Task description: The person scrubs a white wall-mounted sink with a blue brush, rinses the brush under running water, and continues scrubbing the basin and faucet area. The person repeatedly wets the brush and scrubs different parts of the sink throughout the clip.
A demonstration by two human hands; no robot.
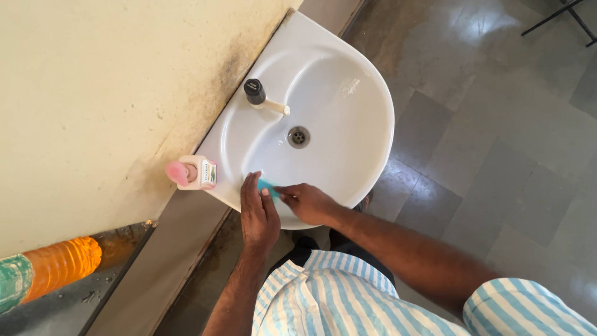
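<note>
A white wall-mounted sink (367, 81) fills the upper middle of the head view. My left hand (258, 214) rests flat on the sink's near rim, fingers together. My right hand (308, 202) pinches a small teal scrubber (267, 186) against the inside of the bowl just beside my left fingertips. A black-topped tap (255, 92) stands at the sink's back edge, and the metal drain (299, 136) sits in the bowl's middle.
A pink-capped white bottle (193, 173) stands on the sink's left corner by the stained cream wall (106, 93). An orange plastic bottle (59, 264) lies at the lower left. Grey tiled floor (497, 143) spreads to the right.
</note>
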